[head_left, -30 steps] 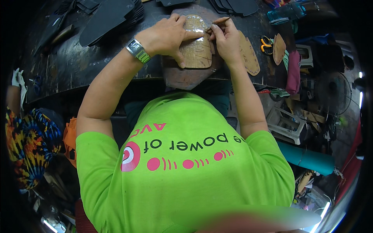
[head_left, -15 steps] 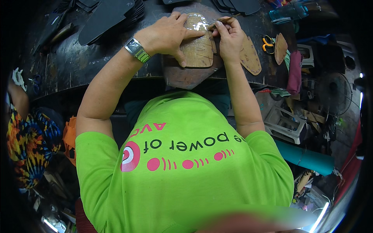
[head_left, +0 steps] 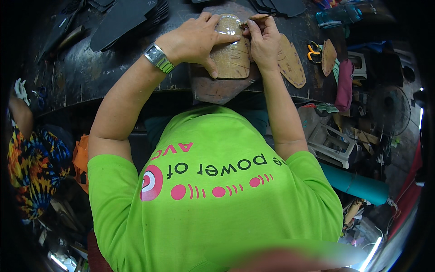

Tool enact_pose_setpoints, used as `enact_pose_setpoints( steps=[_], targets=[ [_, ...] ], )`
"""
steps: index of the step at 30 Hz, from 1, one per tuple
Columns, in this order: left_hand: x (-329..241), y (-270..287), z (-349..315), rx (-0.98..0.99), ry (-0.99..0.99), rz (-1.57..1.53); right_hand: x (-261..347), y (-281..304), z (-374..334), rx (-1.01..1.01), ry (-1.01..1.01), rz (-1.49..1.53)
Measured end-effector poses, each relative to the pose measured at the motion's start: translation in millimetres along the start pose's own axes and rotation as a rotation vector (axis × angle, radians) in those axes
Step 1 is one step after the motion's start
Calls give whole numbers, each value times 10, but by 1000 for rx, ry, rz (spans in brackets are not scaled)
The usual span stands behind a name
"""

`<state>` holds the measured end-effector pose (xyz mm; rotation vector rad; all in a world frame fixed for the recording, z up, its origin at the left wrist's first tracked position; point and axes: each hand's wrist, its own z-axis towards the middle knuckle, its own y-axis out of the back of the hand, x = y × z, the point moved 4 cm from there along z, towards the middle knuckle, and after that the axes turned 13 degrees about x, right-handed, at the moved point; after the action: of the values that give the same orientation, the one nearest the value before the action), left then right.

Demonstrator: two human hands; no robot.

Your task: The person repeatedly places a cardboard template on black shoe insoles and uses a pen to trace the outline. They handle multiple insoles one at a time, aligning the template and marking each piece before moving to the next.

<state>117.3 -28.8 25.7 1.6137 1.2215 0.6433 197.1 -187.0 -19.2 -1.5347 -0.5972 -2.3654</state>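
Note:
My left hand (head_left: 194,41) lies with fingers spread on a brown, rounded template (head_left: 232,63) that has dark lines and a shiny, clear-looking patch near its far end. Its thumb and forefinger press on the surface. My right hand (head_left: 266,47) is closed in a pinch on a thin, dark, pen-like tool (head_left: 262,17) at the template's right edge. The tool's tip is partly hidden by the fingers, so its exact kind cannot be made out. Beneath the template lies a worn, reddish-brown board (head_left: 222,90) at the table's near edge.
Right of my hand lie another brown template (head_left: 292,63), orange-handled scissors (head_left: 313,52) and a smaller brown piece (head_left: 329,58). Dark cut sheets (head_left: 124,22) are stacked far left. A blue bottle (head_left: 337,16) lies far right. Another person's patterned clothing (head_left: 34,172) shows at left.
My right hand has shifted slightly away from me along the template's right edge, with the tool in it. The left hand stays nearly still on the template.

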Motion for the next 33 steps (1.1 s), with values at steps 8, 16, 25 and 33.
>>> enact_pose_setpoints(
  steps=[8, 16, 25, 33],
  targets=[
    [-5, 50, -27, -23, -50, -26, 311, -186, 56, 181, 269, -757],
    [-25, 69, -62, -49, -41, -18, 5, 14, 128, 105, 162, -417],
    [-16, 21, -36, -43, -36, -25, -82, -65, 107, 44, 48, -321],
    [-14, 33, -32, -16, -35, -21, -331, 88, 367, 78, -83, 376]
  ],
)
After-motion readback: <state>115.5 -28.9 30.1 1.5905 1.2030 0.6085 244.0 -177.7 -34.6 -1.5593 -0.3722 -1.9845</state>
